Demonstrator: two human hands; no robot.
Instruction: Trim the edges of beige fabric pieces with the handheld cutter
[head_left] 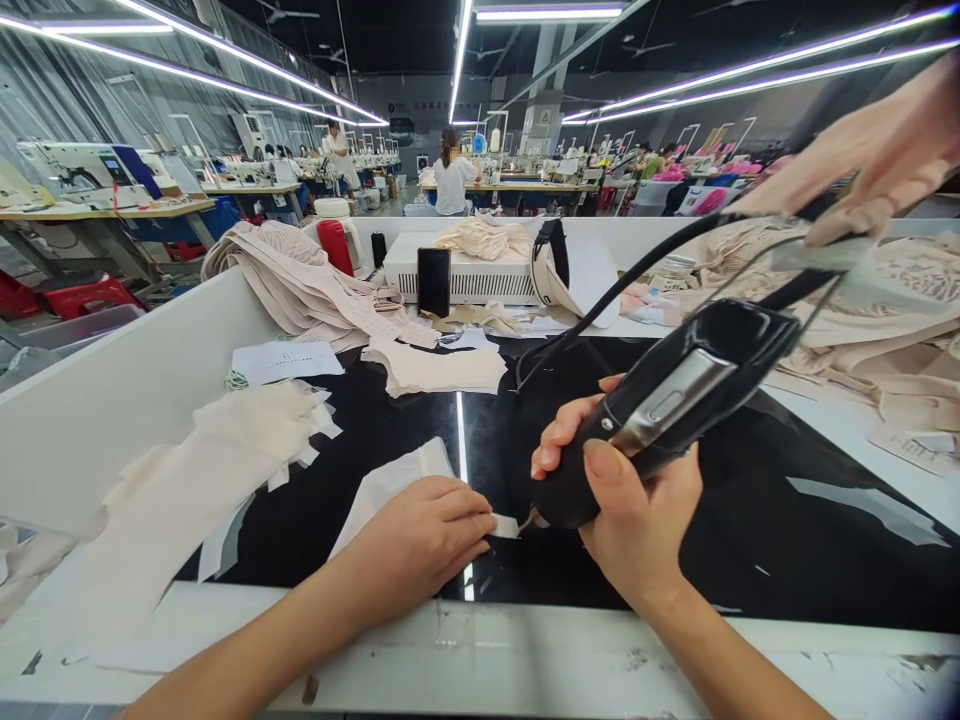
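Observation:
My right hand (645, 510) is wrapped round a corded black hand tool (660, 390) with a silver side panel, which looks like an electric hot knife. Its small copper-coloured tip (532, 518) points down at the black work surface (750, 500). Just left of that tip, a narrow end of a white fabric piece (397, 485) sticks out from under my left hand (439, 530). That hand lies on the fabric, palm down, fingers stretched and close together; its thumb is hidden.
Another person's hand (892, 150) reaches in at upper right with a blurred translucent item. Beige fabric stacks lie left (202, 470), back (435, 366) and right (900, 340). Behind stand a phone (433, 282), a white vented box (487, 280) and a cap (577, 275). A black cable (637, 265) arches rightward.

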